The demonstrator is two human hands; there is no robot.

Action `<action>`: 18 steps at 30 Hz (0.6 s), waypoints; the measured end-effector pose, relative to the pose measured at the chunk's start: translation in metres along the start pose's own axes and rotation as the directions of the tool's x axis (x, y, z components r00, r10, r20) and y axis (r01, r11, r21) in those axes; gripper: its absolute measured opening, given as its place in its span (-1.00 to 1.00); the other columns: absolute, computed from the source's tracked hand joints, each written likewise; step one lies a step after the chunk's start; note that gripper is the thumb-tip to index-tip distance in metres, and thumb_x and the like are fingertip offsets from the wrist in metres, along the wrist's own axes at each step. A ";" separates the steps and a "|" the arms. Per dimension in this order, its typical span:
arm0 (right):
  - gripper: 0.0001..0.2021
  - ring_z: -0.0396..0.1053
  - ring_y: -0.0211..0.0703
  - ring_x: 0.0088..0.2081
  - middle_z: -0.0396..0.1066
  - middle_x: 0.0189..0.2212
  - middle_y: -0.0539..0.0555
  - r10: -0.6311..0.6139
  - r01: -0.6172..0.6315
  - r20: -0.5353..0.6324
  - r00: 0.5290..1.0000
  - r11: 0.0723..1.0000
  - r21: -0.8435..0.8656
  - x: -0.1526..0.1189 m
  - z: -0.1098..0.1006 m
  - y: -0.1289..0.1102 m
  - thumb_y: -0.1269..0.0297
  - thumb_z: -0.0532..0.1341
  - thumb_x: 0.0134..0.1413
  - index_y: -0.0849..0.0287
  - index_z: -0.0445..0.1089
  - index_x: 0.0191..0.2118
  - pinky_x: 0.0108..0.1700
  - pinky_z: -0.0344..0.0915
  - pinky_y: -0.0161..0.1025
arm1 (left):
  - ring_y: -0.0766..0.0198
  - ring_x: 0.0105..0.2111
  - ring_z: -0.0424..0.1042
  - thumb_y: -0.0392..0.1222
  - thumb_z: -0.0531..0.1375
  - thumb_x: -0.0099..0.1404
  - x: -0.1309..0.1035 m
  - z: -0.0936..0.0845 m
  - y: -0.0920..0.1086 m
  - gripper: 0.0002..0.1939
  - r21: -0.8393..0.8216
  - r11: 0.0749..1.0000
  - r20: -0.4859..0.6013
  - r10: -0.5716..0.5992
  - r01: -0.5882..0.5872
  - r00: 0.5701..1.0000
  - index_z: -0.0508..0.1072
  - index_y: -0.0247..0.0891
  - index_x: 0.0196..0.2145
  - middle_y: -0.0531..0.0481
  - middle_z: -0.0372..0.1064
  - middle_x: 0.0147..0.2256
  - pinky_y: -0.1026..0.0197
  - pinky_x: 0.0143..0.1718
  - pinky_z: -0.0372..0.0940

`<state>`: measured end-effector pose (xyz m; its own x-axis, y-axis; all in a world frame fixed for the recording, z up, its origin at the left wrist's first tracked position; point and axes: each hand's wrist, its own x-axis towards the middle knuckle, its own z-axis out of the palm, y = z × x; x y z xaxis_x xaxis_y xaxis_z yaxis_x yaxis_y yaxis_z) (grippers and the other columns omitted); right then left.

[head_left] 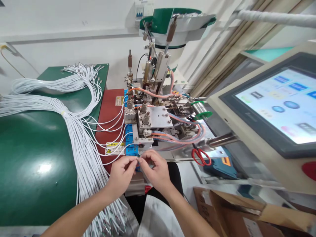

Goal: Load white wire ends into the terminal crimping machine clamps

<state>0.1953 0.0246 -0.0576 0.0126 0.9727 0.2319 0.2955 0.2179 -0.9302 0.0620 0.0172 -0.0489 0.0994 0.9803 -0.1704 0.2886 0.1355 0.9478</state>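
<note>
My left hand [123, 173] and my right hand [155, 169] meet fingertip to fingertip at the near edge of the machine [158, 117]. Each hand pinches a tiny part between thumb and forefinger; it looks like the end of a cable, but it is too small to make out. Just beyond the fingers are blue holders [131, 140] on the machine's left side, with several white cables [112, 126] running into them. A thick bundle of white cables [76, 144] lies left of my left hand and hangs over the table's edge.
The green table [37, 158] is at the left, beside a red-brown plate [108, 113]. Red-handled scissors [201, 157] lie right of my hands. A touch screen [283, 102] juts in at the right, above cardboard boxes [237, 210]. A green feeder bowl [160, 21] stands behind.
</note>
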 end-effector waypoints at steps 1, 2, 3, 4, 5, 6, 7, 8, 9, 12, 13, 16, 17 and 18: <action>-0.90 0.23 -0.29 -0.52 0.28 -0.55 -0.02 0.007 -0.005 0.058 0.998 1.000 -0.023 0.003 -0.006 -0.002 0.40 0.15 -0.04 0.17 0.30 -0.53 -0.48 0.18 -0.35 | 0.36 -0.54 0.32 -0.17 0.07 0.21 0.000 -0.002 0.002 -0.78 0.054 0.998 0.015 0.023 -0.024 1.000 0.48 -0.29 -0.33 0.00 0.40 -0.45 0.33 -0.50 0.24; -0.89 0.22 -0.30 -0.53 0.26 -0.57 -0.03 0.019 -0.013 0.120 0.993 0.999 -0.051 0.007 -0.013 -0.004 0.41 0.14 -0.05 0.17 0.29 -0.55 -0.49 0.17 -0.36 | 0.34 -0.52 0.33 -0.19 0.07 0.21 0.001 -0.004 0.004 -0.79 0.108 0.992 0.041 0.060 -0.065 0.997 0.50 -0.28 -0.35 0.00 0.41 -0.45 0.31 -0.46 0.24; -0.88 0.21 -0.30 -0.53 0.25 -0.58 -0.04 0.035 -0.019 0.189 0.981 0.996 -0.087 0.010 -0.019 -0.007 0.43 0.14 -0.06 0.18 0.29 -0.56 -0.49 0.16 -0.36 | 0.32 -0.48 0.34 -0.22 0.07 0.20 0.001 -0.006 0.006 -0.79 0.156 0.981 0.081 0.100 -0.112 0.992 0.51 -0.26 -0.36 -0.01 0.42 -0.45 0.30 -0.42 0.24; -0.88 0.21 -0.30 -0.53 0.25 -0.60 -0.05 0.048 -0.017 0.259 0.965 0.993 -0.119 0.012 -0.025 -0.010 0.45 0.14 -0.08 0.18 0.29 -0.57 -0.48 0.15 -0.36 | 0.31 -0.46 0.35 -0.25 0.07 0.20 0.002 -0.008 0.008 -0.79 0.194 0.968 0.129 0.135 -0.158 0.982 0.52 -0.25 -0.38 -0.01 0.42 -0.45 0.29 -0.39 0.23; -0.88 0.21 -0.30 -0.53 0.25 -0.60 -0.05 0.054 -0.006 0.329 0.943 0.990 -0.143 0.014 -0.030 -0.012 0.46 0.14 -0.10 0.18 0.29 -0.57 -0.47 0.14 -0.36 | 0.30 -0.45 0.35 -0.27 0.07 0.20 0.002 -0.009 0.010 -0.79 0.225 0.954 0.186 0.159 -0.200 0.970 0.52 -0.24 -0.40 0.00 0.42 -0.46 0.29 -0.38 0.22; -0.88 0.21 -0.29 -0.52 0.26 -0.60 -0.05 0.054 0.007 0.383 0.922 0.988 -0.156 0.015 -0.033 -0.013 0.48 0.14 -0.11 0.18 0.30 -0.57 -0.47 0.14 -0.36 | 0.31 -0.45 0.34 -0.30 0.06 0.19 0.002 -0.011 0.012 -0.77 0.254 0.939 0.241 0.172 -0.233 0.955 0.52 -0.24 -0.43 0.01 0.41 -0.49 0.30 -0.39 0.21; -0.89 0.21 -0.29 -0.52 0.27 -0.60 -0.05 0.050 0.016 0.410 0.911 0.988 -0.155 0.015 -0.034 -0.014 0.48 0.14 -0.12 0.17 0.31 -0.57 -0.46 0.13 -0.36 | 0.32 -0.47 0.33 -0.32 0.05 0.19 0.002 -0.011 0.013 -0.76 0.283 0.925 0.280 0.174 -0.254 0.944 0.51 -0.24 -0.47 0.02 0.40 -0.51 0.30 -0.40 0.19; -0.89 0.20 -0.29 -0.51 0.27 -0.59 -0.05 0.051 0.006 0.403 0.914 0.990 -0.139 0.014 -0.032 -0.013 0.47 0.15 -0.13 0.18 0.31 -0.57 -0.46 0.13 -0.35 | 0.32 -0.49 0.32 -0.32 0.05 0.18 0.002 -0.011 0.014 -0.76 0.313 0.914 0.289 0.166 -0.257 0.943 0.50 -0.24 -0.49 0.03 0.39 -0.53 0.31 -0.42 0.18; -0.89 0.20 -0.29 -0.52 0.27 -0.60 -0.05 0.066 -0.031 0.355 0.933 0.994 -0.104 0.012 -0.029 -0.012 0.45 0.15 -0.12 0.18 0.31 -0.58 -0.47 0.12 -0.35 | 0.33 -0.49 0.31 -0.32 0.05 0.18 0.001 -0.010 0.013 -0.76 0.335 0.911 0.268 0.155 -0.242 0.951 0.49 -0.25 -0.50 0.04 0.39 -0.53 0.31 -0.43 0.17; -0.81 0.14 -0.32 -0.59 0.20 -0.67 -0.07 0.235 -0.252 0.119 0.965 0.956 0.153 -0.001 -0.011 -0.003 0.32 0.15 -0.06 0.19 0.25 -0.62 -0.54 0.11 -0.36 | 0.33 -0.48 0.33 -0.26 0.06 0.19 -0.002 -0.005 0.009 -0.81 0.290 0.947 0.099 0.113 -0.137 0.989 0.46 -0.27 -0.43 0.04 0.41 -0.49 0.32 -0.42 0.20; -0.80 0.12 -0.33 -0.62 0.17 -0.69 -0.09 0.298 -0.311 0.092 0.950 0.918 0.246 -0.005 -0.005 0.000 0.28 0.15 -0.05 0.19 0.24 -0.61 -0.56 0.11 -0.37 | 0.33 -0.47 0.34 -0.24 0.06 0.20 -0.003 -0.003 0.007 -0.82 0.253 0.962 0.056 0.095 -0.106 0.994 0.46 -0.28 -0.42 0.03 0.41 -0.48 0.33 -0.41 0.21; -0.81 0.16 -0.33 -0.60 0.21 -0.68 -0.08 0.364 -0.368 0.075 0.928 0.870 0.330 -0.016 0.006 0.006 0.26 0.18 -0.07 0.20 0.29 -0.60 -0.53 0.15 -0.36 | 0.32 -0.46 0.35 -0.20 0.06 0.21 -0.005 0.000 0.001 -0.81 0.172 0.983 0.007 0.055 -0.056 0.998 0.45 -0.29 -0.41 0.02 0.42 -0.46 0.33 -0.39 0.24; -0.82 0.18 -0.31 -0.57 0.24 -0.65 -0.06 0.355 -0.357 0.063 0.933 0.881 0.311 -0.018 0.007 0.007 0.26 0.18 -0.07 0.20 0.30 -0.59 -0.50 0.17 -0.36 | 0.32 -0.46 0.36 -0.18 0.07 0.21 -0.005 0.000 0.000 -0.80 0.156 0.987 0.001 0.044 -0.044 0.999 0.45 -0.30 -0.40 0.02 0.42 -0.46 0.33 -0.40 0.24; -0.82 0.21 -0.30 -0.55 0.26 -0.63 -0.04 0.340 -0.338 0.044 0.939 0.896 0.288 -0.019 0.006 0.008 0.26 0.18 -0.07 0.20 0.32 -0.59 -0.47 0.19 -0.35 | 0.32 -0.46 0.36 -0.17 0.07 0.21 -0.005 0.000 0.000 -0.80 0.141 0.989 -0.004 0.036 -0.035 0.999 0.45 -0.30 -0.40 0.02 0.42 -0.46 0.33 -0.40 0.25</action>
<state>0.1917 0.0080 -0.0715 0.0705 0.9913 -0.1113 -0.0146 -0.1105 -0.9938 0.0617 0.0122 -0.0482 0.1060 0.9852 -0.1348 0.4166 0.0791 0.9057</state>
